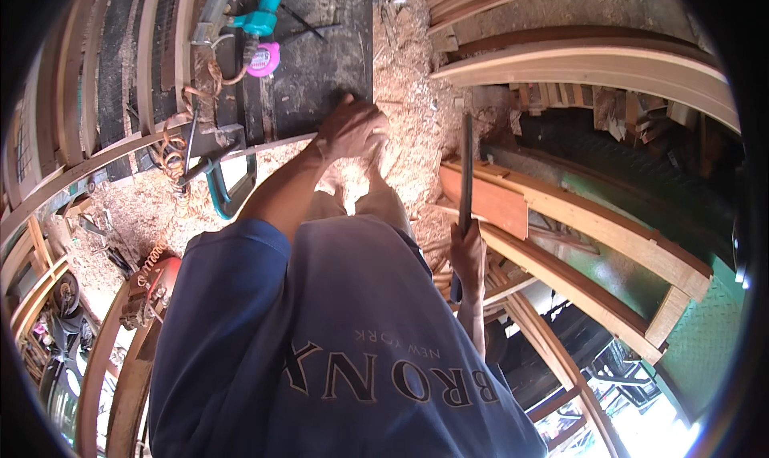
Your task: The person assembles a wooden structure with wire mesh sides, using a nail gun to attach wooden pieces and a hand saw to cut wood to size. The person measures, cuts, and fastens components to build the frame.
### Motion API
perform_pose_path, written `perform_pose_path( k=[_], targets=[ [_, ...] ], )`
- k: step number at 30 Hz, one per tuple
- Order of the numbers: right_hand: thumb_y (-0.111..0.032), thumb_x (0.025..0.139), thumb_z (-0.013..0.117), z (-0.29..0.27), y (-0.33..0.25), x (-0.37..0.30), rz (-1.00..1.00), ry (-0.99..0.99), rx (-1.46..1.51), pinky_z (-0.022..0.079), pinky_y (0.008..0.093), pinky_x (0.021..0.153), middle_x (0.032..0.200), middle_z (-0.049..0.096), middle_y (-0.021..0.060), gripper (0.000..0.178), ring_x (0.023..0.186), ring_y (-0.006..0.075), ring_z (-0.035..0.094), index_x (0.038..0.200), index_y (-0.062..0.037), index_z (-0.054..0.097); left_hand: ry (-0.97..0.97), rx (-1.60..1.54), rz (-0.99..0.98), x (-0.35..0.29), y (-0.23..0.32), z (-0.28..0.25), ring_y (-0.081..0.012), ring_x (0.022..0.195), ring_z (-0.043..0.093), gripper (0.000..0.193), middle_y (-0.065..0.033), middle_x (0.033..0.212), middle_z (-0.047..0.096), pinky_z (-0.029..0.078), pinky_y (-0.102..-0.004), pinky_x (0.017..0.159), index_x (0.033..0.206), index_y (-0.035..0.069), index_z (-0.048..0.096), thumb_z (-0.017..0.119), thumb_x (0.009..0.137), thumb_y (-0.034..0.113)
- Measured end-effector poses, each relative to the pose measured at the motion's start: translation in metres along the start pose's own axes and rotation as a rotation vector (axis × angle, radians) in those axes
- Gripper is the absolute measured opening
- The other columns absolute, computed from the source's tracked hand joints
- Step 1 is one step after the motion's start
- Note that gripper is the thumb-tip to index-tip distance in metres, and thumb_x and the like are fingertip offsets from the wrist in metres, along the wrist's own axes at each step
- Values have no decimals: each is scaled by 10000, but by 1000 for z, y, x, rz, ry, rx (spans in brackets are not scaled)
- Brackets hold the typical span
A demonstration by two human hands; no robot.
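Observation:
My left hand (351, 129) is at the near right corner of a dark worktable (316, 81). Its fingers are curled in, and what they hold, if anything, is hidden. Lower on the right, my right hand (468, 254) is closed around a long, thin dark bar (467, 169). The bar points away from me, and its short end shows below the hand. On the table, beyond my left hand, lie a pink tape measure (263, 60) and a teal power tool (260, 17).
A teal clamp (220, 187) hangs at the table's near edge beside a coiled brown hose (172, 155). Wood shavings (408, 81) cover the floor. Long timber pieces (593, 65) are stacked at the right, near a wooden frame (593, 209). A red tool (160, 286) sits at the lower left.

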State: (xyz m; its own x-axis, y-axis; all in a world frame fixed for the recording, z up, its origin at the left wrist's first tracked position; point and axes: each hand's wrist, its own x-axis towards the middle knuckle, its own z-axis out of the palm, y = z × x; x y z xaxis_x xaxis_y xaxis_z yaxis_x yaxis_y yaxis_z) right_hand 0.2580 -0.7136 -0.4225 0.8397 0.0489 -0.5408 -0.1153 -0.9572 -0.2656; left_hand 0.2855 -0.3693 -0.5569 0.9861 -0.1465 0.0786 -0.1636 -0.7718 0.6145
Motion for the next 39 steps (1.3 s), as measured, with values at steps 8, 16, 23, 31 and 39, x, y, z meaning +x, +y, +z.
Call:
perform_pose_path(
  k=[8,16,23,31,39],
  targets=[
    [-223,916,612,-9,6,40,-83,42,190,497,522,788,885,683,272,447,881,471,664,1301,-21,511,228,213,-109,15,41,-13,-247,945,626,320,-54,1024,657,447,-440,884,1158,137,640,660,841,94],
    [-151,880,686,-31,-46,121,-451,-112,231,508,416,618,773,686,151,445,670,253,670,1301,-111,552,521,207,-87,36,57,-50,-271,736,641,451,-78,863,684,488,-412,735,1151,112,682,646,724,-30],
    [-161,912,670,-93,-101,207,-660,-177,204,523,403,643,824,687,161,456,717,253,693,1342,-106,530,551,368,-385,108,1,-62,-249,1075,633,586,-79,1141,667,420,-421,1001,1403,139,554,555,825,46],
    [-95,879,612,-101,-143,259,-926,-143,308,525,398,709,875,654,173,575,755,279,657,1435,-59,471,633,311,-653,122,-7,-21,-266,1388,434,519,-122,1503,468,231,-579,1111,1432,136,507,564,917,99],
    [-105,858,651,-9,-300,297,-1154,-145,364,507,473,924,1146,650,273,759,1083,399,642,1525,-20,300,671,189,-955,-1,161,116,-318,1358,467,355,-160,1421,529,311,-544,1060,1188,81,654,571,855,-7]
  ],
)
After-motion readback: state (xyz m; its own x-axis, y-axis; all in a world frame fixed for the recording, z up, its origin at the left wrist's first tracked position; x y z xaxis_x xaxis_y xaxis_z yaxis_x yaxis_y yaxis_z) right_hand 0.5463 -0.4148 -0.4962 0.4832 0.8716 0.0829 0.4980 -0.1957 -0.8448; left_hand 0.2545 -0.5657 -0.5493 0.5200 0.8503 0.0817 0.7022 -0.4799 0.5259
